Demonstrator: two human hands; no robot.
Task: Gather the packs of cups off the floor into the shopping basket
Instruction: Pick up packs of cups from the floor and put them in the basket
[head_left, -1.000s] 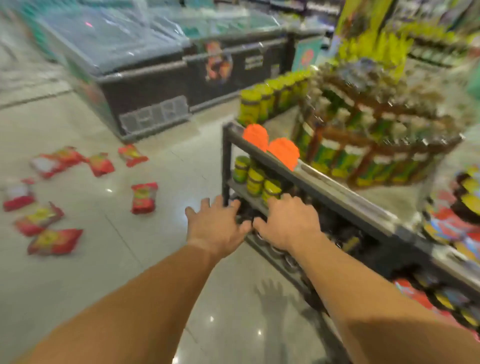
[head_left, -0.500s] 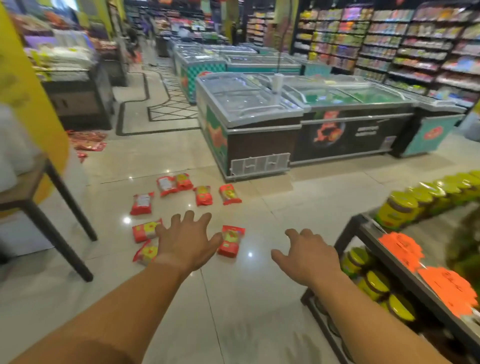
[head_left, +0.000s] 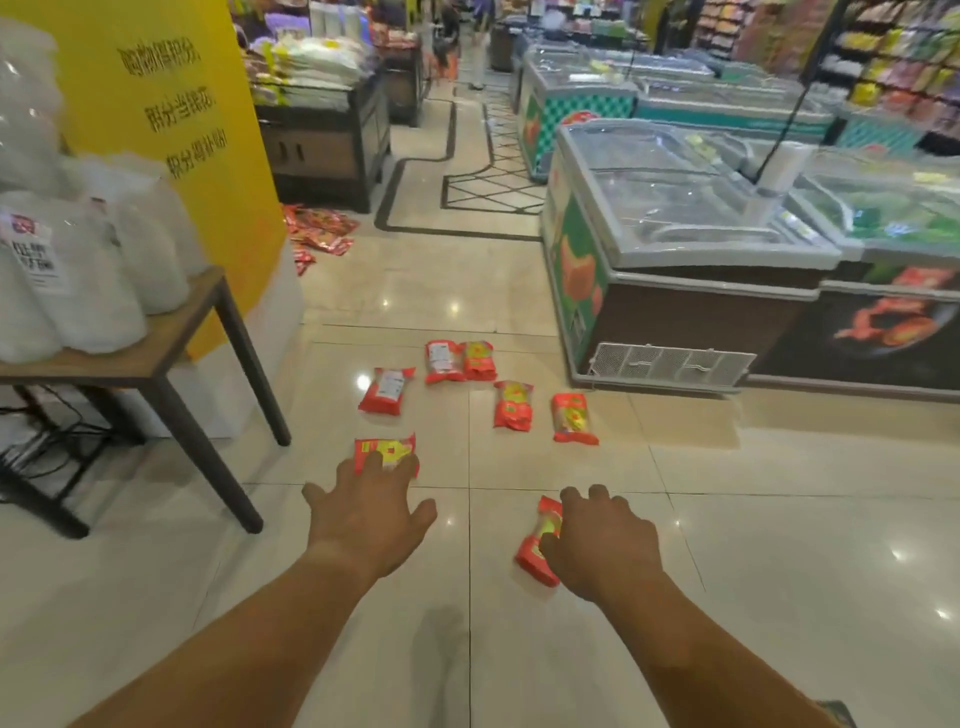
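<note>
Head view — forward, down, floorward

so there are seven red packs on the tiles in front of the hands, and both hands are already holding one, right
Not quite. The head view does show seven red packs on the tiles, but neither hand holds one. The left hand and right hand reach out above the floor with fingers spread, no grip on anything yet.

Seven red packs (head_left: 513, 406) lie scattered on the glossy tiled floor (head_left: 753, 519).

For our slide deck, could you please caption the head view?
Both hands, left and right, reach toward red packs scattered on the shop floor.
</note>
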